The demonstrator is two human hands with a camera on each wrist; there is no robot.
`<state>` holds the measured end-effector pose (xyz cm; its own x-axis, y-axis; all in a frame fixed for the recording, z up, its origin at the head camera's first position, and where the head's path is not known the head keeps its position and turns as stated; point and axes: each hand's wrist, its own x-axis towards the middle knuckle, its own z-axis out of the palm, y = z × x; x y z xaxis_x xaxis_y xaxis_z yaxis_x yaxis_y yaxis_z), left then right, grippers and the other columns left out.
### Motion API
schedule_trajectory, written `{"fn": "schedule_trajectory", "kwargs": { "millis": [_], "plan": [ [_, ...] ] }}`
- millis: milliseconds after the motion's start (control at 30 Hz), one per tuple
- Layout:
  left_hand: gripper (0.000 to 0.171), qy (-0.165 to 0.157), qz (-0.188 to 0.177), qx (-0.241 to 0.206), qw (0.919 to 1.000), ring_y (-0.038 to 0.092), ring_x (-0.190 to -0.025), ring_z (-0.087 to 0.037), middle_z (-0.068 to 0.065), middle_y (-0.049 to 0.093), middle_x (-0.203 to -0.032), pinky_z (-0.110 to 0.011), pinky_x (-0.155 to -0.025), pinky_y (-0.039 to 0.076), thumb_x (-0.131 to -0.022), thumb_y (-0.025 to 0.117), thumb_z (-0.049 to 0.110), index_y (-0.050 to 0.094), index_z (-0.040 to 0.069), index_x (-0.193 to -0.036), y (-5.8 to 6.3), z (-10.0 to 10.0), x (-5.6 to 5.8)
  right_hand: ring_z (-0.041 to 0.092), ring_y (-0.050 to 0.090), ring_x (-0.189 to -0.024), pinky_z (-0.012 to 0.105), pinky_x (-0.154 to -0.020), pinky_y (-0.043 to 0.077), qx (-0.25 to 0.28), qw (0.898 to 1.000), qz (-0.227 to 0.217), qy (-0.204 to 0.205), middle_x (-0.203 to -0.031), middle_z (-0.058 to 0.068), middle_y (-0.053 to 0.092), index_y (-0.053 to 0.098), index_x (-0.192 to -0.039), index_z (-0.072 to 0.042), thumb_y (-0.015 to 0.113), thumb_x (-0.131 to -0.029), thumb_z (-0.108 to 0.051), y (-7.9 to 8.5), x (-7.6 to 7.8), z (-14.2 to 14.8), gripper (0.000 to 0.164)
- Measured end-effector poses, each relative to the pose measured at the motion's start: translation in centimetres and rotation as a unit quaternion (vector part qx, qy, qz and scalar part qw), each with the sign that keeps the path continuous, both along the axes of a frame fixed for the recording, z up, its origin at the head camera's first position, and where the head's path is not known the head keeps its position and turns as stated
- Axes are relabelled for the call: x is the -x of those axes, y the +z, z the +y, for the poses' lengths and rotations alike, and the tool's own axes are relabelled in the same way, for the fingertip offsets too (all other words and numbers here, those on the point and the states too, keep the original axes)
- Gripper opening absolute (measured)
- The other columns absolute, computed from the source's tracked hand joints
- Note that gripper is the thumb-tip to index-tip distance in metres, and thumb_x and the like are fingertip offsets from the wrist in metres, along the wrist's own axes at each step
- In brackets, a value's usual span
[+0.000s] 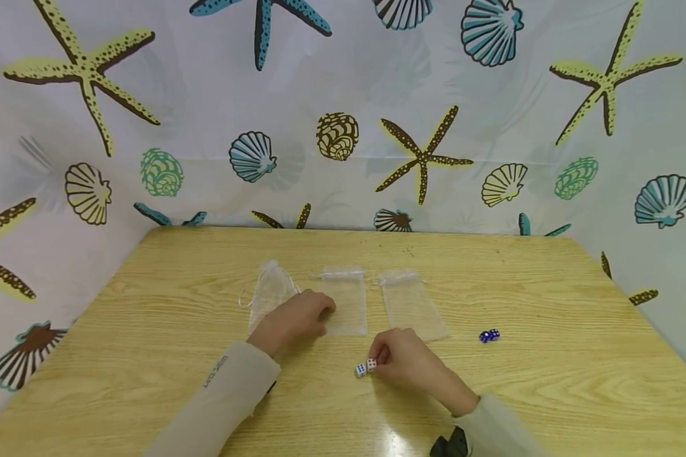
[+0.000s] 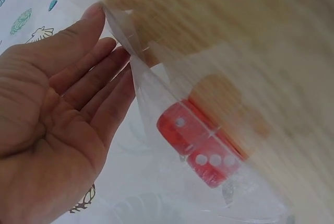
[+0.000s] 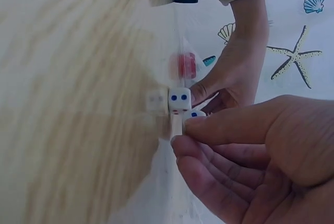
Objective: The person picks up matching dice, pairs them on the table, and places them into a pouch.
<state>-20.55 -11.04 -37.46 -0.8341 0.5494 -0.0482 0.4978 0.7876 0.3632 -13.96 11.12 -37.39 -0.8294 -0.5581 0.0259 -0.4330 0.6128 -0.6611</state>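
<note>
Two white dice (image 1: 361,370) between hands (image 1: 298,317) (image 1: 404,359), one seemingly in the right

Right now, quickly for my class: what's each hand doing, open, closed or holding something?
Left hand: open, by the middle mesh bag.
Right hand: closed, pinching a white die.

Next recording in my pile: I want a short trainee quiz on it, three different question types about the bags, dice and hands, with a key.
1. How many see-through bags are on the table?
2. True or false: in the head view, the blue dice lie to the right of every bag.
3. The die pinched by the right hand is: A) red, B) blue, C) white.

Key: 1. Three. 2. True. 3. C.
</note>
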Motion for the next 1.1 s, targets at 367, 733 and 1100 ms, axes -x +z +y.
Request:
{"fn": "schedule_trajectory", "kwargs": {
  "millis": [367,733,1100],
  "plan": [
    [0.017,0.022,-0.019,0.019,0.9994,0.047,-0.076,-0.015,-0.001,0.055,-0.080,-0.033,-0.070,0.041,-0.084,0.068,0.000,0.062,0.006,-0.099,0.3,0.4,-0.4,0.006,0.054,-0.059,0.019,-0.054,0.045,-0.008,1.000,0.000,0.019,-0.068,0.003,0.063,0.066,-0.078,-0.001,0.069,-0.076,0.008,-0.4,-0.2,-0.4,0.010],
    [0.019,0.021,0.048,0.024,0.9983,0.062,-0.084,-0.020,-0.006,0.070,-0.094,-0.036,-0.079,0.051,-0.084,0.065,-0.004,0.071,0.007,-0.098,0.2,0.6,-0.4,0.009,0.053,-0.064,0.023,-0.059,0.045,-0.040,0.999,0.004,0.002,-0.071,0.000,0.061,0.066,-0.081,-0.003,0.067,-0.074,0.007,0.6,0.0,0.3,0.012],
    [0.020,0.010,0.090,0.005,0.9958,0.067,-0.081,-0.021,-0.005,0.072,-0.087,-0.035,-0.075,0.055,-0.086,0.062,-0.004,0.076,0.009,-0.082,0.6,0.1,-0.2,0.009,0.056,-0.065,0.021,-0.061,0.046,-0.041,0.999,0.022,-0.010,-0.072,0.002,0.063,0.066,-0.086,0.000,0.071,-0.076,0.004,1.5,0.9,1.0,0.013]
  ]
}}
